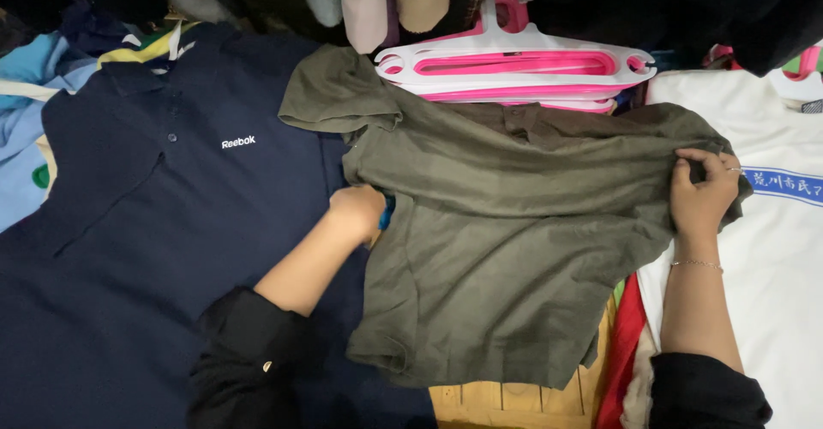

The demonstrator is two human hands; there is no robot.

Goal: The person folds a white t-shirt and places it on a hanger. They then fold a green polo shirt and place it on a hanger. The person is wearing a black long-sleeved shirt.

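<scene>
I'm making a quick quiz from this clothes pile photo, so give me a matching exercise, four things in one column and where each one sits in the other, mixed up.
Things:
1. olive shirt
2. navy polo shirt
3. pink and white hangers
4. white shirt

Places:
A. far right
B. top middle
C. left side
D. centre, held by the left hand and right hand

Pairs: 1-D, 2-C, 3-B, 4-A

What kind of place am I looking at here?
Probably a clothes-sorting or secondhand clothing spot: garments lie heaped edge to edge, such as the olive shirt and navy polo, with stacked pink hangers behind.
</scene>
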